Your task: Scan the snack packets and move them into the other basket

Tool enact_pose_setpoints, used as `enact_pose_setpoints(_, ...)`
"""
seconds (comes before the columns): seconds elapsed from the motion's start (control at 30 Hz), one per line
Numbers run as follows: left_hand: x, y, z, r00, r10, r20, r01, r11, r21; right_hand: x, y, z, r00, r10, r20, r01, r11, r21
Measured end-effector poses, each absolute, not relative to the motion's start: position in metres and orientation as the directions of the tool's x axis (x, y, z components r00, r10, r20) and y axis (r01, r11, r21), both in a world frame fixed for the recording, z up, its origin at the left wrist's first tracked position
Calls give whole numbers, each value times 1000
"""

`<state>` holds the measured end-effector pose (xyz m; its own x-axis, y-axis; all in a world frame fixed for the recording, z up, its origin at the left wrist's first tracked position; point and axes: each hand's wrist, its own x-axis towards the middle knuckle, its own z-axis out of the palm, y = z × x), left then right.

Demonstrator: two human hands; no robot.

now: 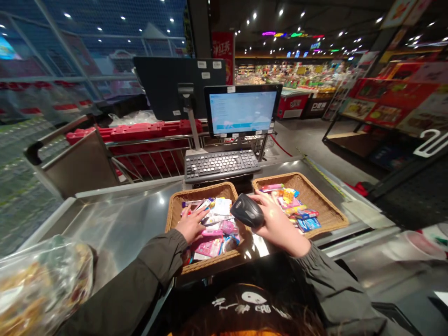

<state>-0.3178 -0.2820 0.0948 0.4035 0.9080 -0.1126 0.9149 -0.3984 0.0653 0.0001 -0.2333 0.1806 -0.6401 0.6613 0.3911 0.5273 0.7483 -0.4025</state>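
Two wicker baskets of small colourful packets rest side by side on the metal counter. Over the left part of the left basket (168,219) is my left hand (191,225), fingers spread on the packets, with nothing visibly gripped. My right hand (271,217) is wrapped round a black handheld scanner (248,211), held between the two baskets with its head pointing left. The right basket (327,205) lies partly behind my right hand. Pink packets (210,247) fill the lower part of the left basket, and a blue packet (308,224) sits in the right one.
A black keyboard (222,164) and a lit monitor (242,112) stand behind the baskets. Clear plastic bags of food (45,280) lie at the lower left. A shopping cart with red items (147,140) is beyond the counter. A cup (422,245) stands at right.
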Motion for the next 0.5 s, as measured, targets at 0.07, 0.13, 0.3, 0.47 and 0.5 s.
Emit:
enact_pose_setpoints(0.07, -318, -284, 98, 367, 915, -169, 929, -370, 17, 6, -232, 179, -623, 669, 405, 529, 742, -412)
enact_pose_setpoints(0.13, -318, -284, 105, 353, 915, -195, 931, -365, -26, 17, -230, 176, -598, 682, 420, 544, 731, -413)
enact_pose_setpoints(0.3, -295, -265, 135, 416, 909, -9, 909, -417, -33, 67, -222, 170, -478, 766, 430, 647, 638, -418)
enact_pose_setpoints(0.47, -221, -216, 160, 476, 857, 198, 878, -475, -56, 132, -215, 165, -280, 855, 438, 765, 474, -436)
enact_pose_setpoints(0.5, -201, -205, 162, 482, 851, 209, 874, -483, -48, 144, -214, 164, -243, 862, 444, 781, 446, -437)
